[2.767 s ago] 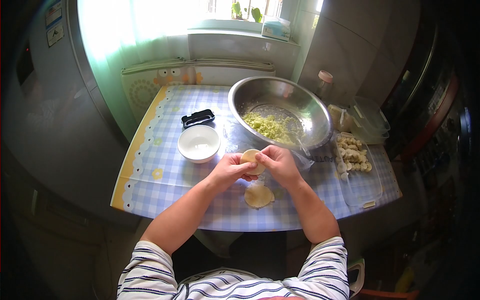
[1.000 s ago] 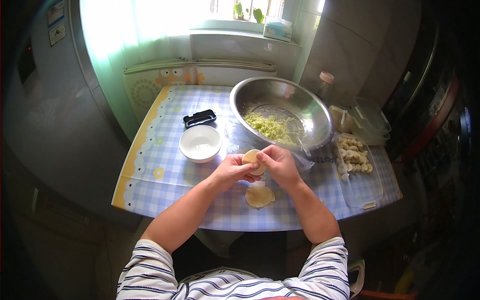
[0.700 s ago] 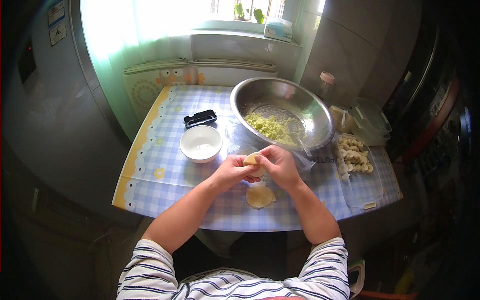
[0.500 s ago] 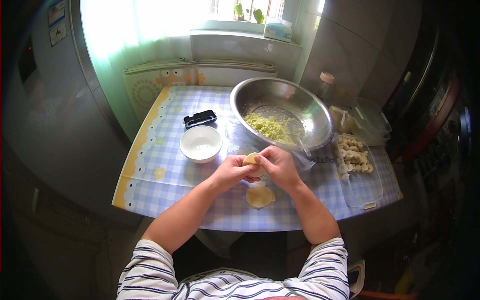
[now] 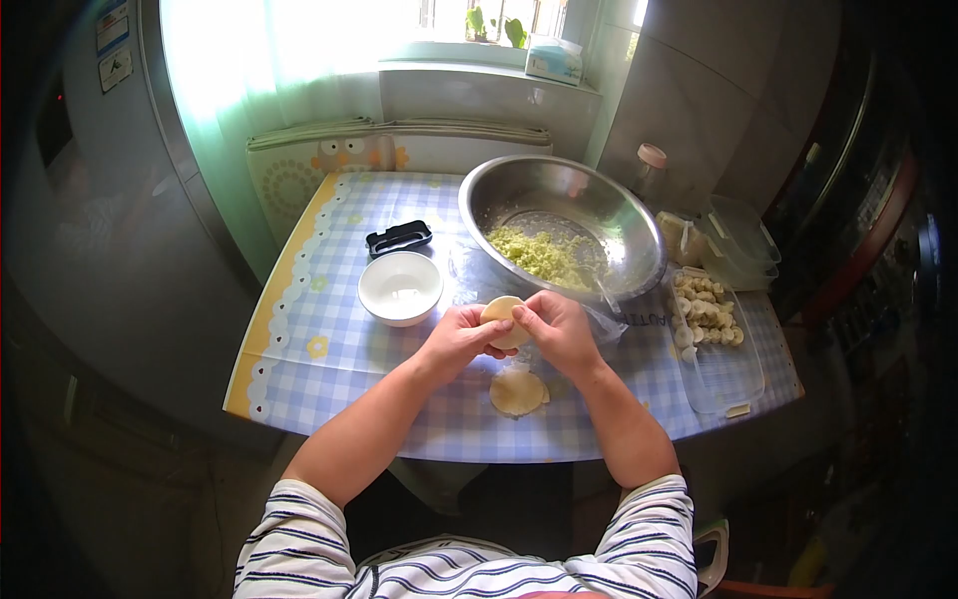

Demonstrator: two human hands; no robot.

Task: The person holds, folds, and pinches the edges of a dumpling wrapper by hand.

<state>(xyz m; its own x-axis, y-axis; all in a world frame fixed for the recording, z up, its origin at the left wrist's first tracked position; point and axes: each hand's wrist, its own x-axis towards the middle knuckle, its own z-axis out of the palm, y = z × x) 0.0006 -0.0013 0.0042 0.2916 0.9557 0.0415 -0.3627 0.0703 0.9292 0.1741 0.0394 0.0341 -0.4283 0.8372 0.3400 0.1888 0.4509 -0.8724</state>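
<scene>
A round, pale dumpling wrapper (image 5: 505,317) is held up between my two hands above the near part of the table. My left hand (image 5: 461,333) grips its left side, thumb on the face. On the right edge, my right hand (image 5: 555,327) pinches it between thumb and fingers. Below them, more wrappers (image 5: 517,392) lie on the checked cloth, overlapping. Just beyond my hands stands a wide steel basin (image 5: 639,225) with chopped pale-green filling (image 5: 539,255) inside. Left of my hands is a white bowl (image 5: 401,290).
A black plastic holder (image 5: 399,238) lies behind the bowl. On the right, a clear plastic box (image 5: 726,384) holds folded dumplings (image 5: 707,309). Behind it are clear containers (image 5: 740,240) and a pink-lidded jar (image 5: 651,170). A plastic bag (image 5: 604,321) lies beside the basin.
The wrapper in my hands has turned flatter toward the camera, so more of its round face shows. My hands have shifted only slightly.
</scene>
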